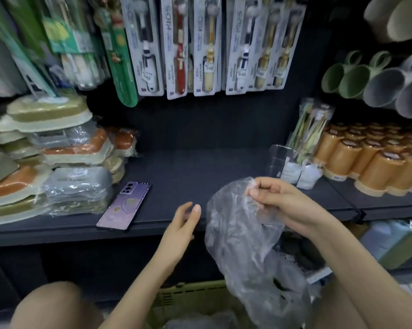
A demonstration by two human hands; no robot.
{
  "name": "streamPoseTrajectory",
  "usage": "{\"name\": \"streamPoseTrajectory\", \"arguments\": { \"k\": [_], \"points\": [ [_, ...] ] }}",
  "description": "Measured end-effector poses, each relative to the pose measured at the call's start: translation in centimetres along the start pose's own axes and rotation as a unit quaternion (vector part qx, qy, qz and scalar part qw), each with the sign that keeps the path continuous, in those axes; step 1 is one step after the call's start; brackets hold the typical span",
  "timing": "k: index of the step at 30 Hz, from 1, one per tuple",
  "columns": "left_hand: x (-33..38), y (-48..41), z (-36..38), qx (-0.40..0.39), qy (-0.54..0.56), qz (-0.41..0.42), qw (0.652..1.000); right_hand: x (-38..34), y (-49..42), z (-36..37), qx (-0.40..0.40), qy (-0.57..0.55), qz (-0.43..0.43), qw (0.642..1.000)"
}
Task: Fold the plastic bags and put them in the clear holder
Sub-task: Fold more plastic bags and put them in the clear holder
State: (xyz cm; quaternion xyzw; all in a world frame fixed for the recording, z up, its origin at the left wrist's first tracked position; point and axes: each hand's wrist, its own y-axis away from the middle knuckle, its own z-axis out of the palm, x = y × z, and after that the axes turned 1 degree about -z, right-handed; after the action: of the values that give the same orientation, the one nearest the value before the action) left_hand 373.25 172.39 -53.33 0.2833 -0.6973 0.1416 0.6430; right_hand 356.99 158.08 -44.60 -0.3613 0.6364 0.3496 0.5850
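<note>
Shelf (188, 172) in a shop, dark and flat, seen from the head camera looking down over a person's two bare arms. The right hand (271, 200) pinches the top edge of a thin, see-through plastic bag (243, 245) between thumb and curled fingers. The bag hangs crumpled in front of the shelf's front edge, over a pale green basket (190, 302) below. The left hand (183, 224) is just beside the bag on its left, not touching it, with fingers loosely spread and slightly blurred. The clear holder (282, 162) stands upright further back on the shelf, to the right, well apart from the bag. A purple phone (124, 205) lies face down on the shelf to the left. The bag looks very light, limp and slippery, likely to trap air and spring open. It is probably best taken by two corners or its top edge, laid on the shelf and smoothed flat before folding.
</note>
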Motion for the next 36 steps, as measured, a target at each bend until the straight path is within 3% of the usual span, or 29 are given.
{"name": "streamPoseTrajectory", "arguments": {
  "k": [4,8,14,16,18,20,25,27,30,31,33,36],
  "points": [
    [1.2,0.4,1.2,-0.076,0.075,-0.041,0.993,-1.6,-0.4,-1.1,-0.013,-0.006,-0.041,0.999],
    [1.8,-0.2,1.4,-0.041,0.137,0.004,0.99,-1.5,-0.4,-2.7,-0.008,0.048,-0.04,0.998],
    [3.0,-1.1,-1.6,0.005,0.164,0.108,0.98,0.0,1.7,-7.1,-0.105,0.191,0.086,0.972],
    [3.5,-1.1,-2.4,-0.009,0.119,0.141,0.983,-0.3,2.1,-7.2,-0.053,0.185,0.089,0.977],
    [4.1,-1.1,-2.9,-0.033,0.061,0.177,0.982,-0.7,1.6,-6.2,0.083,0.208,0.036,0.974],
    [5.0,-0.9,-3.2,-0.055,0.007,0.209,0.976,-1.7,0.7,-4.2,0.141,0.24,-0.022,0.96],
    [6.5,-0.2,-3.6,-0.118,-0.077,0.25,0.958,-1.8,-2.4,0.0,-0.004,0.201,0.003,0.98],
    [6.4,0.0,-4.1,-0.134,-0.059,0.244,0.959,-1.4,-3.1,1.1,-0.05,0.218,0.007,0.975],
    [6.1,0.3,-5.1,-0.177,0.054,0.197,0.963,-0.5,-3.5,2.5,-0.034,0.202,-0.021,0.979],
    [6.0,0.3,-5.2,-0.172,0.096,0.178,0.964,-0.3,-3.5,3.0,-0.008,0.188,-0.04,0.981],
    [5.8,0.3,-4.9,-0.085,0.113,0.139,0.98,0.2,-3.6,4.0,0.073,0.2,-0.081,0.974],
    [6.7,0.4,-3.6,0.039,0.053,0.13,0.989,0.7,-4.0,5.7,0.183,0.321,-0.13,0.92]
  ]
}}
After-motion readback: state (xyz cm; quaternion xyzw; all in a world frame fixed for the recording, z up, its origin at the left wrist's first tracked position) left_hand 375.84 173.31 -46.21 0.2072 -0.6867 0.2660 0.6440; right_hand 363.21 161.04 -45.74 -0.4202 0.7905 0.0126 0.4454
